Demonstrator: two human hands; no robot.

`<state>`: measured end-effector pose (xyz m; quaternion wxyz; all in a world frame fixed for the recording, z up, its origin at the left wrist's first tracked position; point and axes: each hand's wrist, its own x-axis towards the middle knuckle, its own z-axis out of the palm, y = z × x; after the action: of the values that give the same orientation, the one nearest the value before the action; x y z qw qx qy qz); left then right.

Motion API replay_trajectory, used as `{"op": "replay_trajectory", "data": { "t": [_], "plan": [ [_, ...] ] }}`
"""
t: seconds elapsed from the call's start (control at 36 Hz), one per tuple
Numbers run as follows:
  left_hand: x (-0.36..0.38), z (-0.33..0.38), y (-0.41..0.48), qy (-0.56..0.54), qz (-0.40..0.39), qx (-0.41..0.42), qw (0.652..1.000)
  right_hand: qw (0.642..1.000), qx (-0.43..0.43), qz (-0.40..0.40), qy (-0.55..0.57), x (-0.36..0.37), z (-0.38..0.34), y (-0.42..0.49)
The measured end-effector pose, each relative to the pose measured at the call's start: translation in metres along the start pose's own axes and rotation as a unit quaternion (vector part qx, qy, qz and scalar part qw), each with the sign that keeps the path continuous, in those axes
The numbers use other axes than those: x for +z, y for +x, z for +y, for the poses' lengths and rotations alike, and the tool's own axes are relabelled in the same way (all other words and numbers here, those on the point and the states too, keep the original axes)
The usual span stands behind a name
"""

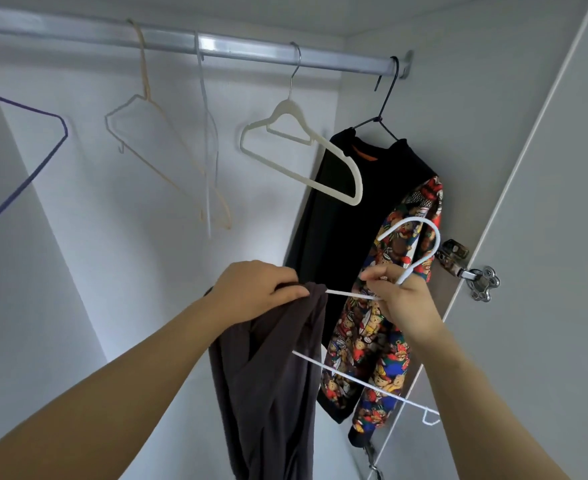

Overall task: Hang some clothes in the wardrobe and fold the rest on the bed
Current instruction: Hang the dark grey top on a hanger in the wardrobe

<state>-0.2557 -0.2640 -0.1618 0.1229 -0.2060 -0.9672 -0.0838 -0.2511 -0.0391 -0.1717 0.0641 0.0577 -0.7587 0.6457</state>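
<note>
A dark grey garment hangs limp in front of me inside the wardrobe. My left hand grips its top edge, pulling it over one arm of a white wire hanger. My right hand holds that hanger by its neck, just under the curved hook. The hanger's lower bar slants down to the right, bare. Above runs the metal rail. A black top with bear-print sleeves hangs on a dark hanger at the rail's right end.
Several bare hangers hang on the rail: a purple one at far left, a beige one, a thin white one and a cream velvet one. The open wardrobe door with its metal hinge stands at right.
</note>
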Motion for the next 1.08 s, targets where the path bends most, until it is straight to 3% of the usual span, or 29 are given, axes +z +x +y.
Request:
{"op": "replay_trajectory", "data": {
  "t": [0.17,0.28,0.33,0.39,0.44,0.5,0.56,0.67,0.78,0.92,1.08],
  "plan": [
    [-0.007,0.003,0.006,-0.019,0.078,0.018,0.997,0.992,-0.063,0.111,0.011,0.003,-0.007,0.000],
    [-0.020,0.004,0.007,-0.047,0.159,-0.017,0.986,0.939,-0.176,0.294,0.039,0.008,-0.011,-0.004],
    [-0.030,0.004,0.008,-0.081,0.190,-0.042,0.978,0.919,-0.199,0.329,0.088,0.013,-0.015,-0.008],
    [-0.041,0.002,0.009,-0.100,0.217,-0.060,0.969,0.938,-0.212,0.259,0.085,0.018,-0.016,-0.012],
    [-0.053,0.002,0.010,-0.108,0.242,-0.069,0.962,0.969,-0.210,0.130,0.005,0.027,-0.012,-0.014],
    [-0.062,0.002,0.011,-0.115,0.259,-0.073,0.956,0.985,-0.159,0.012,-0.071,0.038,-0.006,-0.012],
    [-0.069,0.003,0.011,-0.127,0.276,-0.072,0.950,0.983,-0.096,-0.053,-0.144,0.051,0.002,-0.008],
    [-0.077,0.006,0.008,-0.162,0.293,-0.061,0.940,0.985,-0.080,-0.114,-0.098,0.074,0.006,-0.005],
    [-0.081,0.003,0.002,-0.182,0.293,-0.066,0.936,0.988,-0.067,-0.115,-0.078,0.077,0.004,0.003],
    [-0.089,-0.011,-0.012,-0.193,0.289,-0.087,0.933,0.981,0.039,-0.143,0.128,0.057,0.006,0.010],
    [-0.099,-0.026,-0.020,-0.192,0.289,-0.079,0.934,0.981,-0.007,-0.186,-0.061,0.047,0.015,0.015]
  ]
}}
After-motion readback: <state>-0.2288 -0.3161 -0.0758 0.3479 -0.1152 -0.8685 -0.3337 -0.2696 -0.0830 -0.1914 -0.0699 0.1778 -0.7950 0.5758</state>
